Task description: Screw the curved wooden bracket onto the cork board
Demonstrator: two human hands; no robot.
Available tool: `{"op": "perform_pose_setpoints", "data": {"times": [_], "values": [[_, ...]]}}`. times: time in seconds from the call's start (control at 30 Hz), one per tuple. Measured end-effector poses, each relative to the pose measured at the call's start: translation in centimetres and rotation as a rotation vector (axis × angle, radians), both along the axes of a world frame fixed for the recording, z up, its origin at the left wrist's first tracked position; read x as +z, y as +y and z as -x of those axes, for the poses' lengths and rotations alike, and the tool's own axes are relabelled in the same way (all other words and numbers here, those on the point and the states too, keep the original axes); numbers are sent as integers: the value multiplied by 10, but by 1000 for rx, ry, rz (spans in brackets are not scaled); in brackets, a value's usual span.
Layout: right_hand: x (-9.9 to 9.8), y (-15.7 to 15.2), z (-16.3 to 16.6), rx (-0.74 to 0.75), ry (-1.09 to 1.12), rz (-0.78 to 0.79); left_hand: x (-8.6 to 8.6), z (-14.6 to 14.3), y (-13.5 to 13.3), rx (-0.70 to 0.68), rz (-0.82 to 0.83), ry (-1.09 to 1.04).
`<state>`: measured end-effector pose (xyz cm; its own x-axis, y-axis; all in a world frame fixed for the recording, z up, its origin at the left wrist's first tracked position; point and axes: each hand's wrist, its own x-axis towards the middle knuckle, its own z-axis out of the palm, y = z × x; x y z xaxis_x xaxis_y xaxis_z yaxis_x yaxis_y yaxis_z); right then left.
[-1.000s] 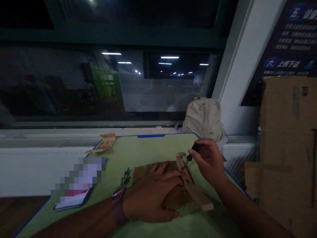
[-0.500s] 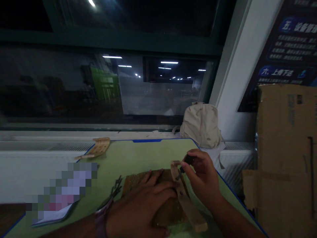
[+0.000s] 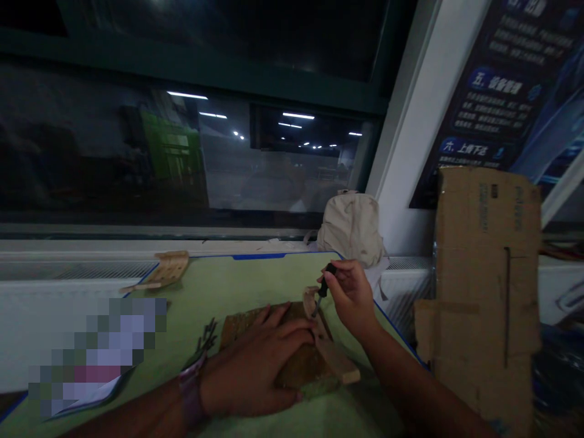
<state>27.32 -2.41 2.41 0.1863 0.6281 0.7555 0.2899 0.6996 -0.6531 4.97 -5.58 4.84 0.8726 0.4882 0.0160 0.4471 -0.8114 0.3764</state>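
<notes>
My right hand [image 3: 354,299] is closed on the black handle of a screwdriver [image 3: 325,285]. Its metal shaft slants down to a curved strip of light wood [image 3: 338,360], near the strip's raised, bent far end. Whether the tip sits in a hole there I cannot tell. My left hand [image 3: 262,367] lies flat, fingers spread, over a brown wooden board [image 3: 301,372], with its fingertips against the strip's left edge. Part of the board is hidden under that hand. The strip rests along the board's right side, its squared end toward me.
Thin dark metal pieces [image 3: 207,337] lie left of the board on the green tabletop [image 3: 219,280]. A bent wooden part [image 3: 171,272] is at the far left corner, above a blurred-out booklet [image 3: 104,359]. Beyond stand a beige backpack [image 3: 351,225] and, right, a cardboard box [image 3: 479,267].
The view has turned right, so everything sits further left. The screwdriver stands more upright, with its black handle in plainer sight. My left hand stays spread on the board.
</notes>
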Motion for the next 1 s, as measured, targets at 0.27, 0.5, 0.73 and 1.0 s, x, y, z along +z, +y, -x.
{"op": "perform_pose_setpoints", "data": {"times": [0.27,0.5,0.73,1.0], "values": [[33,10,13,55,-182,29,-1,0,0,-7,-62,-36],[30,15,7,240,-28,54,-5,1,1,-4,-40,-24],[17,8,2,363,119,94,5,-2,-2,9,-43,8],[5,6,14,347,200,43,-10,-3,11,-32,-108,38]]}}
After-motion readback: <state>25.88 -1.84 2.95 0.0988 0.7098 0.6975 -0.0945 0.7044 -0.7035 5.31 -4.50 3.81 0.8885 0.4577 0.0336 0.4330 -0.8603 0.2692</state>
